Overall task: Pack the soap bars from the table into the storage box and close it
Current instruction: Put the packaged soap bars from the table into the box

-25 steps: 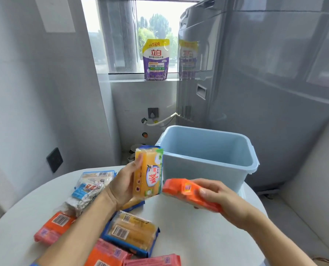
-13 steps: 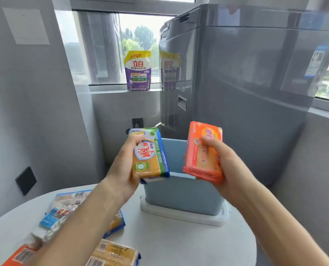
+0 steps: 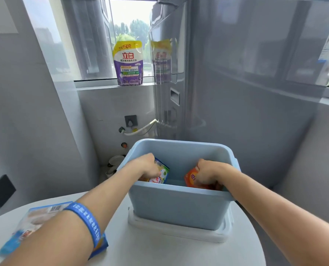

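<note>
A light blue storage box (image 3: 179, 206) stands open on the round white table (image 3: 159, 252), resting on its white lid (image 3: 179, 232). Both my hands are down inside the box. My left hand (image 3: 147, 166) grips a yellow soap bar (image 3: 161, 174) in a blue-edged wrapper at the box's left side. My right hand (image 3: 207, 173) grips an orange soap bar (image 3: 191, 178) at the right side. The lower parts of both bars are hidden behind the box's near wall. More wrapped soap bars (image 3: 35, 221) lie on the table at the lower left, partly under my left forearm.
A tall grey appliance (image 3: 236, 83) rises right behind the box. A purple detergent pouch (image 3: 128, 64) stands on the window sill. A grey wall closes the left side, with a black socket plate (image 3: 1, 190) low down. The table edge curves away at the right.
Both hands have gone from holding the two bars up above the box to lowering them inside it. The view has moved closer to the box.
</note>
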Available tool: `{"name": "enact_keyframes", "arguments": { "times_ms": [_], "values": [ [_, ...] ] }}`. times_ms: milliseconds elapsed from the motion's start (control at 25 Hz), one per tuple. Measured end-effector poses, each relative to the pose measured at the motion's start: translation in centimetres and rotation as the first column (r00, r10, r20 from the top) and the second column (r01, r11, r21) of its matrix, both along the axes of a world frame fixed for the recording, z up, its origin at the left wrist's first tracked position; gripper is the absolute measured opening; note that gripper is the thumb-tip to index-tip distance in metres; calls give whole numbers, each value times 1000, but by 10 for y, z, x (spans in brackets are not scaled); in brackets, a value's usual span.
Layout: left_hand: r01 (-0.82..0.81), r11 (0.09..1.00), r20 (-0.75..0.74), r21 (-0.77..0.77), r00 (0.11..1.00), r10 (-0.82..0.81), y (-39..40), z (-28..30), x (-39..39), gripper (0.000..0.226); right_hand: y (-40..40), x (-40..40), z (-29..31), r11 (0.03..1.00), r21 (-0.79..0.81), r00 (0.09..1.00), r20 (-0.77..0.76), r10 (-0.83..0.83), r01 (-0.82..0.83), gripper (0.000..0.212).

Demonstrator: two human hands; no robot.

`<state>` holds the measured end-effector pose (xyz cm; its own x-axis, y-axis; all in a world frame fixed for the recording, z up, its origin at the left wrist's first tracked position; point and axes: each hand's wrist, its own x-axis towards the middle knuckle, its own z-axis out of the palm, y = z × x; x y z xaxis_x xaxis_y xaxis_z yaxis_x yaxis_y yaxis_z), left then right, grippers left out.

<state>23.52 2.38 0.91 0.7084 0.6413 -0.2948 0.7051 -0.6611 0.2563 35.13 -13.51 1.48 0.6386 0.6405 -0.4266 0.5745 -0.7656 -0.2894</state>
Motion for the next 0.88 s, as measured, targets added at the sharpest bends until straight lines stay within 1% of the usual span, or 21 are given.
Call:
{"name": "enact_keyframes", "arguments": {
  "times_ms": [40, 80, 120, 160, 200, 240, 280, 320, 360, 400, 440, 480, 560, 600, 640, 680, 720, 760, 800, 840, 880],
  "values": [
    [14, 1000, -27, -15, 1000, -14, 2, -4, 0, 33, 1, 2, -2, 1000, -23, 1000, -15, 4, -4, 57],
    [48, 999, -72, 11, 996, -47, 3, -7, 1, 31, 2, 3, -5, 999, -48, 1000, -1, 16, -16, 57],
    [103, 992, -124, 77, 988, -93, 1, -10, 0, 26, 1, 2, -9, 997, -68, 997, 60, 44, -40, 56],
    [175, 970, -165, 167, 975, -147, 0, -10, -1, 24, 1, 0, -12, 995, -73, 982, 167, 86, -75, 52],
    [248, 937, -177, 245, 962, -209, -2, -9, -4, 28, -1, -2, -13, 991, -59, 949, 286, 131, -119, 45],
    [311, 907, -162, 284, 948, -275, -3, -7, -6, 34, -1, -2, -14, 984, -38, 916, 359, 177, -175, 39],
    [366, 893, -155, 261, 929, -336, -3, -5, -8, 39, -1, -2, -14, 968, -46, 899, 363, 246, -246, 36],
    [421, 887, -174, 192, 904, -391, -2, -4, -12, 40, -1, -3, -14, 943, -93, 895, 298, 332, -319, 37],
    [460, 882, -219, 102, 875, -431, -2, -2, -16, 39, -2, -4, -14, 913, -164, 893, 201, 403, -375, 38],
    [479, 877, -274, 28, 848, -454, -4, 1, -20, 37, -1, -6, -14, 886, -237, 895, 112, 431, -398, 39],
    [482, 876, -329, -16, 825, -460, -5, 3, -23, 35, -1, -8, -14, 871, -292, 900, 65, 430, -395, 38],
    [481, 876, -378, -36, 805, -458, -7, 5, -27, 33, -2, -9, -12, 868, -331, 910, 56, 410, -371, 37],
    [486, 873, -457, -45, 767, -451, -12, 7, -33, 30, -4, -12, -13, 878, -355, 927, 78, 368, -319, 36],
    [496, 867, -470, -42, 756, -455, -15, 7, -37, 29, -6, -14, -14, 882, -349, 929, 77, 362, -315, 36],
    [505, 862, -450, -32, 763, -464, -19, 7, -41, 27, -9, -17, -14, 887, -332, 929, 75, 363, -320, 35],
    [501, 865, -384, -13, 796, -467, -22, 8, -47, 27, -12, -21, -11, 894, -304, 926, 81, 370, -330, 34],
    [473, 881, -262, 13, 852, -453, -26, 11, -53, 29, -16, -25, -5, 903, -261, 920, 102, 377, -341, 34],
    [425, 904, -74, 45, 904, -421, -29, 15, -62, 30, -19, -30, 2, 919, -191, 915, 148, 375, -346, 35],
    [354, 932, 162, 75, 918, -362, -32, 19, -74, 28, -21, -35, 10, 937, -85, 913, 211, 349, -338, 37],
    [263, 961, 407, 88, 871, -275, -35, 22, -87, 25, -23, -43, 20, 939, 59, 908, 285, 308, -337, 37],
    [163, 983, 616, 86, 766, -181, -37, 20, -106, 20, -26, -57, 25, 906, 244, 901, 356, 249, -347, 35]
  ]
}}
